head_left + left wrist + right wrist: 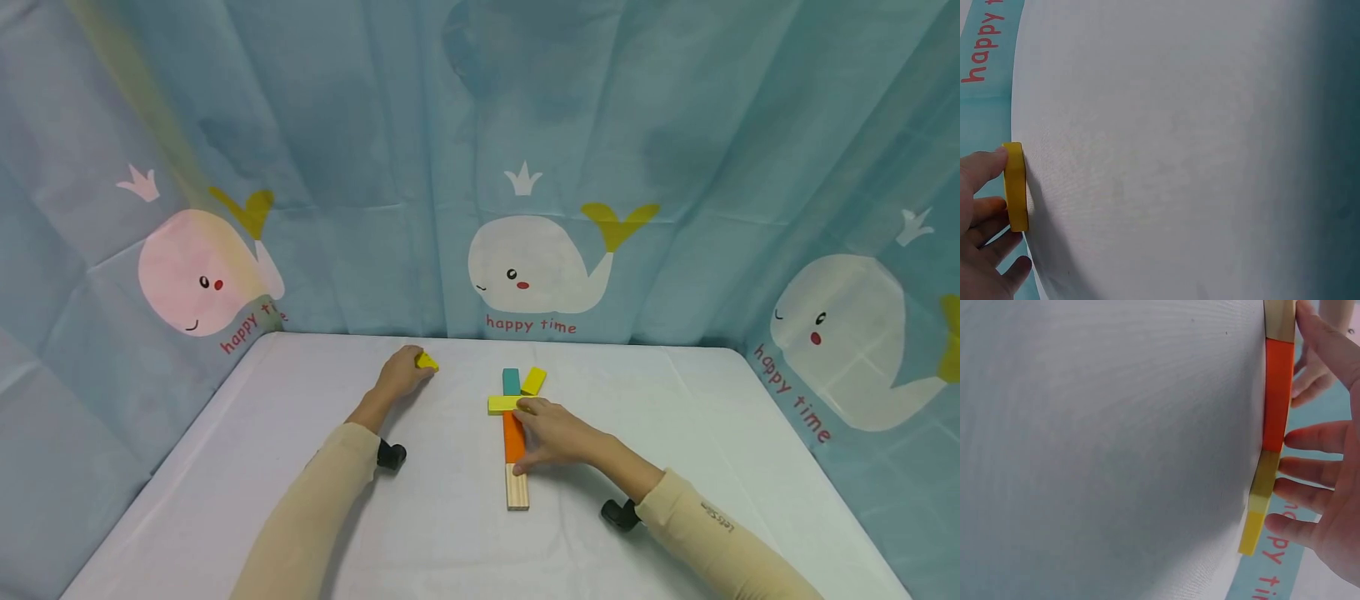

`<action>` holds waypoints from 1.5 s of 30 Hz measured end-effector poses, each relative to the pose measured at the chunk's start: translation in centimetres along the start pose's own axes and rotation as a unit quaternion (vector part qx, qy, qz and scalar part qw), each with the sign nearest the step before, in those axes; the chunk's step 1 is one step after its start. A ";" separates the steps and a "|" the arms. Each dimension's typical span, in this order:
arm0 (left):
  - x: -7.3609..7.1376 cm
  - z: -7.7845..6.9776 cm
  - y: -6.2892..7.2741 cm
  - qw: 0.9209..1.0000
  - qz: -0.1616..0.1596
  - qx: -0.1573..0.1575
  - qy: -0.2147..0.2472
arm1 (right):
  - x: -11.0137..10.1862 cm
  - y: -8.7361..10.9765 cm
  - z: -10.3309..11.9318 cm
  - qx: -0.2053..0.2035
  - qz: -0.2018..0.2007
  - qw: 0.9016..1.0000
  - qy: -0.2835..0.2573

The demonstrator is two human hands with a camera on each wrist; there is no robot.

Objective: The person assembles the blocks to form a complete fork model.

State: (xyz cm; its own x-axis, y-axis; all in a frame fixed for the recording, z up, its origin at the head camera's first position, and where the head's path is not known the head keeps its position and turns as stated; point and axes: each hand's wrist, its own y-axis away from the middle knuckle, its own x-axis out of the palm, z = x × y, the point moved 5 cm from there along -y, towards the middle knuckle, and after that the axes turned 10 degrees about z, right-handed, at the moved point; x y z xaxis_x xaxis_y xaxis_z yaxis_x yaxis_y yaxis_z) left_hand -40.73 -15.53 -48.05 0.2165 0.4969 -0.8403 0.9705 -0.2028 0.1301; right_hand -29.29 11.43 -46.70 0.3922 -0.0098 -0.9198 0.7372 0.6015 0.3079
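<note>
My left hand [401,372] pinches a small yellow block [428,362] near the far edge of the table; the left wrist view shows that block between thumb and fingers. Mid-table, flat blocks form a line: a teal one [511,382] at the far end, a yellow one [501,406] lying crosswise, an orange one [513,442], then a plain wooden one [517,492] nearest me. Another yellow block [534,381] leans at an angle beside the teal one. My right hand [561,433] rests along the line's right side, fingers spread, touching blocks and partly covering the crosswise one.
A white cloth covers the table [300,392]. Behind and at both sides hangs a blue curtain [360,275] printed with whales. Black wrist cameras sit beneath both cuffs, the left one [391,456] and the right one [619,515].
</note>
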 end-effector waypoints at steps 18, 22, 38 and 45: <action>-0.2 0.1 -0.4 1.000 0.003 -0.018 0.001 | 0.0 0.1 0.1 -0.001 -0.002 1.000 -0.001; -0.2 0.3 -0.4 1.000 0.004 -0.020 0.004 | -0.1 0.1 0.1 -0.001 -0.003 1.000 -0.003; -0.2 -0.7 0.1 1.000 -0.004 -0.004 0.026 | -0.2 0.1 0.0 0.003 -0.004 1.000 0.002; 0.0 -1.7 0.4 0.999 0.001 0.014 0.034 | -0.2 0.1 0.0 0.002 -0.002 1.000 -0.003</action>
State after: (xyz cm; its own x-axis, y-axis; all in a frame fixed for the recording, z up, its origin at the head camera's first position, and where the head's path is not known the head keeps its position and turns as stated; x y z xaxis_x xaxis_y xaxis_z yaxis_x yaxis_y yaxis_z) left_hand -40.14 -14.16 -47.14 0.2253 0.5520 -0.8028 0.9672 -0.2261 0.1159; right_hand -29.28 11.50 -46.49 0.3913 -0.0169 -0.9201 0.7413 0.5981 0.3043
